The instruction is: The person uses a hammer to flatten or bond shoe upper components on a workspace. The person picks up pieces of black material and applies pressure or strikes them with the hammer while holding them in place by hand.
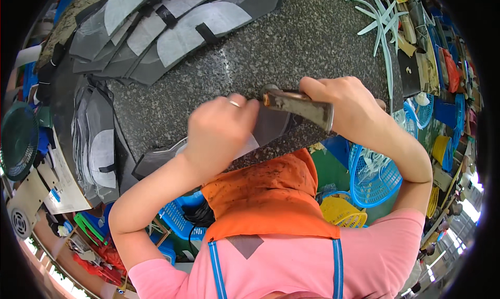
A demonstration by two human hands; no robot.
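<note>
My right hand (350,102) is closed around a worn metal hammer (304,107), whose head points left toward my other hand. Curled fingers and some motion blur mark my left hand (221,127), which has a ring on one finger. What it pinches, if anything, is hidden. Beneath both hands a dark grey cut panel (272,123) with a pale patch lies along the near edge of the speckled stone tabletop (297,44). The hammer head is just above or on this panel; I cannot tell whether they touch.
Overlapping dark panels with pale patches (203,33) cover the far left. Another bundle of panels (96,137) lies at the left edge. Pale green strips (383,25) spread at the far right. Below the table are a blue basket (372,182) and a yellow basket (341,211).
</note>
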